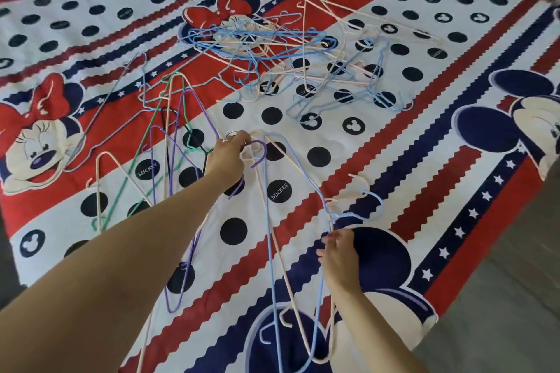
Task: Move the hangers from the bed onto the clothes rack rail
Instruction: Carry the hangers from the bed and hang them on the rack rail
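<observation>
Reaching over bed (pixel 394 160), we clutch bunch of hanger hooks (pixel 256 150) in left grip (pixel 227 157); right grip (pixel 339 254) pinches blue hanger (pixel 269 251). Tangled hanger pile (pixel 260 48) lies further up bedspread.

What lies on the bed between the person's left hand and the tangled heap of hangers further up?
In the head view, mostly bare bedspread with dark dots separates the left hand from the tangled heap; no hanger fills that stretch.
</observation>
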